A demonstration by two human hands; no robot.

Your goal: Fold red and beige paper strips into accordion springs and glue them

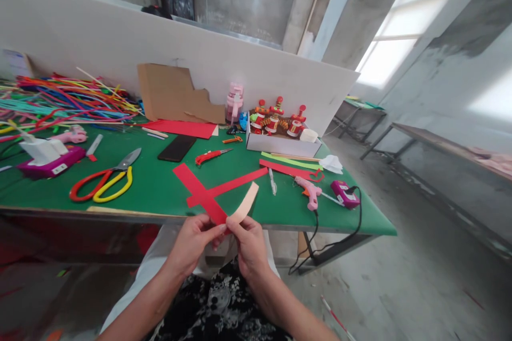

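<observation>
At the table's front edge, my left hand is closed on the near end of a wide red paper strip. My right hand pinches a curved cream paper strip where it meets that red end. Both thumbs come together there; whether the two strips are joined is hidden by the fingers. A narrower red strip crosses the wide one, making an X over the green tabletop. Beyond my hands lie a red utility knife and a white pen.
Large scissors, a black phone and colourful pipe cleaners are on the left. To the right are a pink glue gun, its cord, and a purple power socket. A white box holds several red figures.
</observation>
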